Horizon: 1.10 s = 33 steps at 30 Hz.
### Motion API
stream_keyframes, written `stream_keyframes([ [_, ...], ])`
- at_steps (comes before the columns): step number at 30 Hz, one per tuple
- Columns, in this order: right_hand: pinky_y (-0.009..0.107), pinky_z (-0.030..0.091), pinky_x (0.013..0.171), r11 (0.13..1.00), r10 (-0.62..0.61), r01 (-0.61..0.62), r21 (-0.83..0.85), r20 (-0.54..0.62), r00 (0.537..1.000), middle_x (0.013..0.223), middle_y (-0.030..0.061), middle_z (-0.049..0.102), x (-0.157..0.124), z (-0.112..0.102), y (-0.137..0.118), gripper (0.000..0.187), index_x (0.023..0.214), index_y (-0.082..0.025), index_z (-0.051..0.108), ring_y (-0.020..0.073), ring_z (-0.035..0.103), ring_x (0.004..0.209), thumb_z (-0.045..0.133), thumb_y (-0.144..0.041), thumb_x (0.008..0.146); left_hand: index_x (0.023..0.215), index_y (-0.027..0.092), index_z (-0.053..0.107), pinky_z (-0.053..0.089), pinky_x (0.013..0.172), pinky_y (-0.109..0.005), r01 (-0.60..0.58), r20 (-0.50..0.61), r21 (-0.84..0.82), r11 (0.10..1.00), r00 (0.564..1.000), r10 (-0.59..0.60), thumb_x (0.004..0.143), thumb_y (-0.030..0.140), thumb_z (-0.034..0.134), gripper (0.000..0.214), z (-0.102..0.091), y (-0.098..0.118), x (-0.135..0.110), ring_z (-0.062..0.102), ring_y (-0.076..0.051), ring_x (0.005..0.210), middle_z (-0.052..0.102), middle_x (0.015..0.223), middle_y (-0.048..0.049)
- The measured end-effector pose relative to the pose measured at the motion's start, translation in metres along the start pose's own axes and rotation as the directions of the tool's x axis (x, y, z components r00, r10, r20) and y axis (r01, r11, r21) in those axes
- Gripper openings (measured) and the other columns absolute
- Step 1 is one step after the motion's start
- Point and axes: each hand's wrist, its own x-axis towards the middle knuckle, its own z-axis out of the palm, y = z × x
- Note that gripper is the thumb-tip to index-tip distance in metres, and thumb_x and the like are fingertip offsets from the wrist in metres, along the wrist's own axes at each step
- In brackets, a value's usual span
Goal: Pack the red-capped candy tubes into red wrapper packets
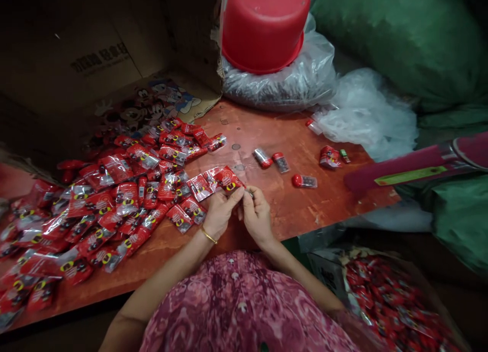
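Note:
My left hand [221, 212], with a gold bangle at its wrist, pinches a red printed plastic packet [227, 179] by its near edge. This packet lies over the right end of a spread pile of similar red and clear packets [125, 199]. My right hand [257, 217] meets the left one at the packet's right corner. Its thumb and fingers are pressed together; a small dark bit shows between them, too little to name. Several small clear bottles with red caps, such as this one [304, 181], lie to the right of my hands.
Behind the pile, a cardboard box [102, 62] lies open toward me. An upturned red tub [267, 27] rests on a plastic bag. One red packet [330, 157] lies near a magenta pole [412, 161]. At lower right, a container holds many red packets [396, 301].

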Motion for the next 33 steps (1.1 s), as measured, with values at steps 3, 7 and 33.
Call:
stream_keyframes([
  [3,0.019,0.039,0.042,0.997,0.037,-0.047,0.068,0.142,0.989,0.046,-0.0096,0.046,0.008,-0.001,0.001,0.026,0.089,-0.021,0.047,0.0070,0.045,0.038,0.047,-0.046,0.085,0.062,0.013,0.060,0.030,0.033,-0.018,0.037,0.005,-0.037,0.999,0.999,-0.036,0.059,0.050,0.073,0.039,-0.004,0.005,0.002,0.043,-0.006,0.035,0.051,0.044,0.0032],
  [7,0.022,0.045,0.049,0.993,0.061,-0.086,0.084,0.264,0.963,0.056,-0.0068,0.056,0.014,0.000,0.009,0.031,0.095,-0.020,0.050,0.0083,0.054,0.044,0.051,-0.048,0.081,0.069,0.013,0.063,0.033,0.036,-0.019,0.078,-0.027,-0.144,0.986,0.996,-0.083,0.057,0.046,0.075,0.037,-0.010,0.015,0.004,0.050,-0.008,0.045,0.060,0.059,-0.0005],
  [33,0.046,0.029,0.101,0.389,-0.449,0.403,-0.828,0.212,0.868,0.115,0.0084,0.063,0.053,-0.065,0.043,0.028,0.096,-0.018,0.060,0.0239,0.048,0.117,0.044,-0.012,0.074,0.094,0.022,0.070,0.014,0.108,-0.055,-0.234,0.185,0.967,0.097,0.915,0.359,0.069,0.023,0.067,0.025,-0.045,0.016,0.039,0.030,-0.033,0.132,0.049,0.134,-0.0115],
])
